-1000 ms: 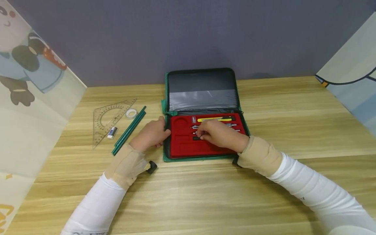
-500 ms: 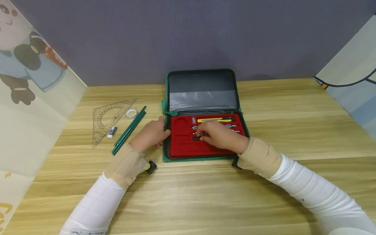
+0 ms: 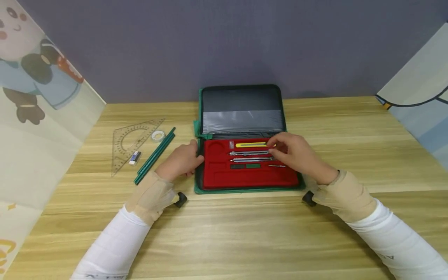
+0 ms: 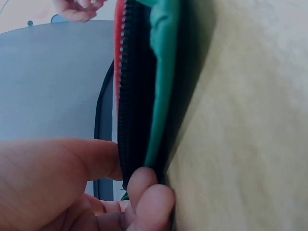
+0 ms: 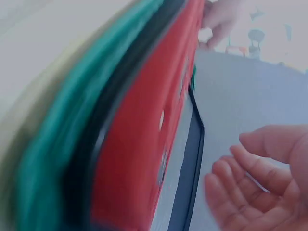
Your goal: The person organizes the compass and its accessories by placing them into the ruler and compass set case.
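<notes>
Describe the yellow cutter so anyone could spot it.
Find the open green case on the wooden table. Scan the far side of its red tray, by the right hand. The yellow cutter lies there, the only yellow piece, beyond the silver instruments.

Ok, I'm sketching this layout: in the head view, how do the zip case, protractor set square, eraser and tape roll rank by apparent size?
1. Zip case, lying open, clearly largest
2. Protractor set square
3. Eraser and tape roll: too alike to rank
</notes>
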`<move>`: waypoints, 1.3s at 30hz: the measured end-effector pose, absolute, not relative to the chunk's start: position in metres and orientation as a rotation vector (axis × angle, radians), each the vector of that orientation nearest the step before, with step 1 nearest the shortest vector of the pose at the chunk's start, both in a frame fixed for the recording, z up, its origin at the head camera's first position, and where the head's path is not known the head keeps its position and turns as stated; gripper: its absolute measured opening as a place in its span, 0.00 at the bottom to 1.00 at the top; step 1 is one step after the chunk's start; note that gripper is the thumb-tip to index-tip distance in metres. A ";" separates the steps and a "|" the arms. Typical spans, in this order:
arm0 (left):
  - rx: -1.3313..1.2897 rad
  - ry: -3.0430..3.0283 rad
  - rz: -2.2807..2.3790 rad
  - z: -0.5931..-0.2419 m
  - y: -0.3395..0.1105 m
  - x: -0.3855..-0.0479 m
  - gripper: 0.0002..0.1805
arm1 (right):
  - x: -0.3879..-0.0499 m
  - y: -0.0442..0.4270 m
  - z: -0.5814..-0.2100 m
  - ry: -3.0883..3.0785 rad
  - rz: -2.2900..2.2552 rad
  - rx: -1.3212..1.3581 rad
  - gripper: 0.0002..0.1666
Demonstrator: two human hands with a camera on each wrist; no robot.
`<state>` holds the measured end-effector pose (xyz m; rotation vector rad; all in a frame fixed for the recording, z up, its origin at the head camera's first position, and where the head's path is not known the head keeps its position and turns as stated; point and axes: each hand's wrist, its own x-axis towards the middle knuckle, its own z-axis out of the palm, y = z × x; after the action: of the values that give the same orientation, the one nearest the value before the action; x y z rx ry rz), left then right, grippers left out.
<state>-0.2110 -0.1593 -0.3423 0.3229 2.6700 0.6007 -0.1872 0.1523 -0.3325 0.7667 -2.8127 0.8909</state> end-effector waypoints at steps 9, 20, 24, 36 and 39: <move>0.318 2.641 0.641 -0.343 -0.161 -0.212 0.23 | -0.188 0.200 -0.324 -3.074 1.071 0.384 0.15; 0.325 2.589 0.841 -0.347 -0.171 -0.214 0.09 | -0.203 0.207 -0.341 -3.138 1.421 0.171 0.25; 0.307 2.542 0.919 -0.353 -0.170 -0.216 0.08 | -0.201 0.209 -0.347 -3.133 1.516 0.161 0.27; 0.271 2.531 1.010 -0.361 -0.164 -0.216 0.12 | -0.207 0.231 -0.361 -3.064 1.621 0.266 0.29; 0.273 2.545 0.995 -0.358 -0.166 -0.217 0.12 | -0.210 0.234 -0.364 -3.054 1.680 0.293 0.30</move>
<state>-0.2166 -0.1658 -0.3581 0.2725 2.5448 0.9951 -0.2102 0.2337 -0.3642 0.2935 -3.0538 1.6799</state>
